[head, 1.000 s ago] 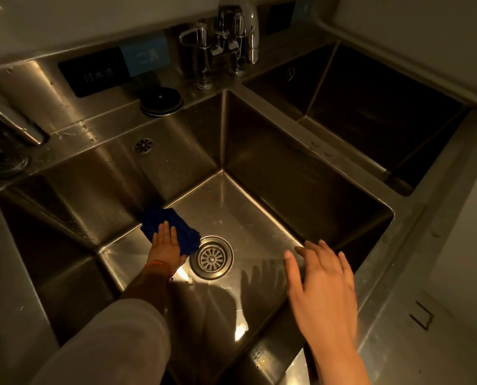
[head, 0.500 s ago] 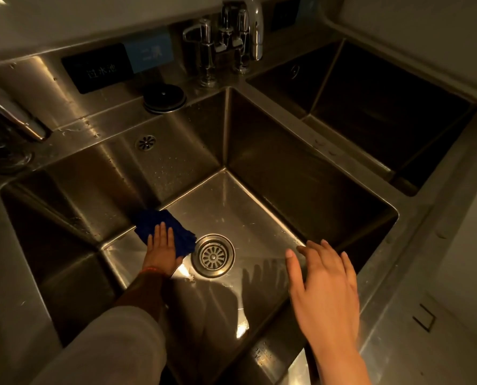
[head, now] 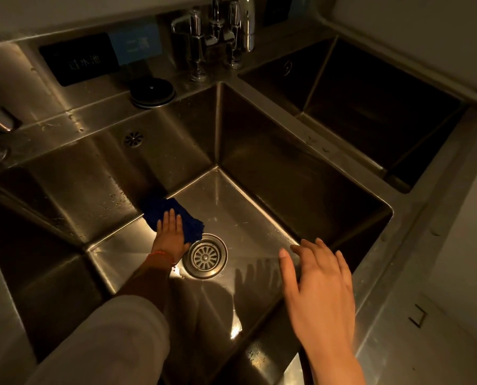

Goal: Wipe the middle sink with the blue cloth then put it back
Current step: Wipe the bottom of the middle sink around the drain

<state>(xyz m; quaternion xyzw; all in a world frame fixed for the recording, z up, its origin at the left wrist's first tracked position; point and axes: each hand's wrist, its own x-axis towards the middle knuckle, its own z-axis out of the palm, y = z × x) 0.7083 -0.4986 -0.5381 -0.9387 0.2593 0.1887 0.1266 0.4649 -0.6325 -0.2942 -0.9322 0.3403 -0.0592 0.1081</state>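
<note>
A deep steel middle sink (head: 301, 173) fills the view. A dark blue cloth (head: 159, 211) lies on its floor at the back left edge, just left of the round drain (head: 205, 256). My left hand (head: 170, 234) lies flat on the cloth with straight fingers, pressing it against the sink floor; part of the cloth is hidden under the palm. My right hand (head: 320, 284) hovers above the sink's near right side, fingers spread and relaxed, holding nothing.
A chrome tap cluster (head: 217, 34) stands behind the sink's back corner. A black round lid (head: 151, 93) and an overflow grille (head: 133, 139) sit at the back left. Another sink (head: 370, 107) lies to the right, and a third basin (head: 23, 259) to the left.
My left hand and the cloth have stayed near the back left of the sink floor, shifting only slightly against the drain. My right hand hovers in much the same place.
</note>
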